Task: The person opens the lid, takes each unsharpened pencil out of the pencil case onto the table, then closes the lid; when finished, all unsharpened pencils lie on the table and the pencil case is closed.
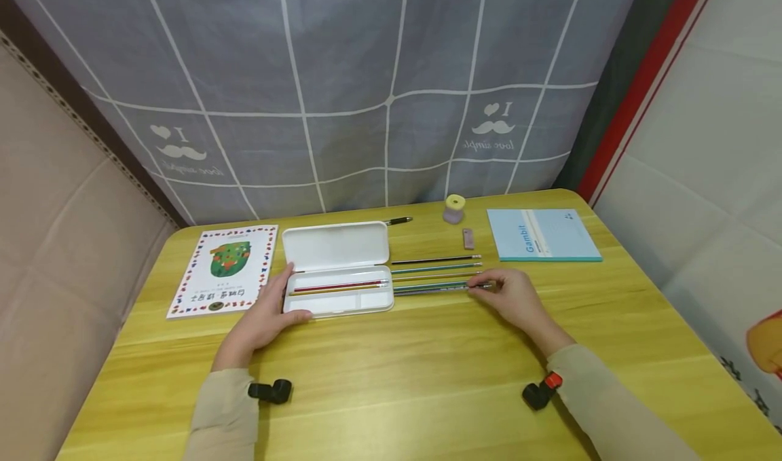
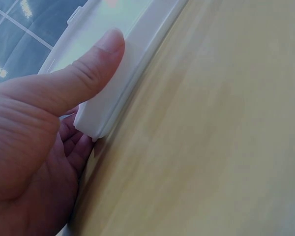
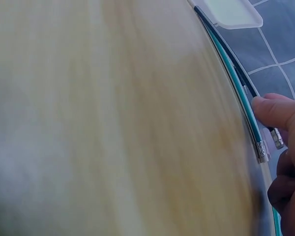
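My left hand (image 1: pixel 263 318) grips the left end of an open white pencil case (image 1: pixel 330 306), thumb over the front rim and fingers behind the end, as the left wrist view shows. Several pencils, red and yellowish (image 1: pixel 336 287), lie in its tray; the lid (image 1: pixel 336 244) leans back. To the case's right, my right hand (image 1: pixel 510 298) pinches a dark pencil (image 3: pixel 228 49) near its metal eraser end between thumb and finger. That pencil lies over a teal pencil (image 3: pixel 243 101) in the right wrist view. Further pencils (image 1: pixel 436 268) lie in a row behind the hand.
A white picture-covered book (image 1: pixel 208 271) lies left of the case. Behind it are a black pen (image 1: pixel 400 220), a pink eraser (image 1: pixel 468 239) and a yellow-and-purple spool-shaped item (image 1: pixel 454 210). A light-blue notebook (image 1: pixel 544 233) lies at right. Grey grid cloth (image 1: pixel 342 149) hangs along the table's back.
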The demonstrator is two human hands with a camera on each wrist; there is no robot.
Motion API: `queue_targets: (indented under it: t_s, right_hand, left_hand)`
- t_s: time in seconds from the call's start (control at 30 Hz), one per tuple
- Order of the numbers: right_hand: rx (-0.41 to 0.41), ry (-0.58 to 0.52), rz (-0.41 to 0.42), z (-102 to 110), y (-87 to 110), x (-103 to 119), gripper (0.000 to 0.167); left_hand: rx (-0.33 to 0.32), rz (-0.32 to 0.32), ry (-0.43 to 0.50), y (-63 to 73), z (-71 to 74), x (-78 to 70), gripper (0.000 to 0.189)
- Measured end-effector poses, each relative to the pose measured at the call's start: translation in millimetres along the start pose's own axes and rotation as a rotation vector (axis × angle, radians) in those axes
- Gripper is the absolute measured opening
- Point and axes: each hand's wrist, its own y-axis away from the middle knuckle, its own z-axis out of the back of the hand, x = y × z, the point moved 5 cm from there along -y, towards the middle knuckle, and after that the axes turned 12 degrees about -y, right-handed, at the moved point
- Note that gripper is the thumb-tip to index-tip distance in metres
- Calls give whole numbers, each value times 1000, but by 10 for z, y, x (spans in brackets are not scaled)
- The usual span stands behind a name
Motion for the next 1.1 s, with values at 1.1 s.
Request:
queue_targets:
  t_s: [1.1]
  right_hand:
    - [22, 81, -14, -44, 15, 50, 13]
  left_hand:
    - [-5, -11, -18, 11, -11, 4, 113]
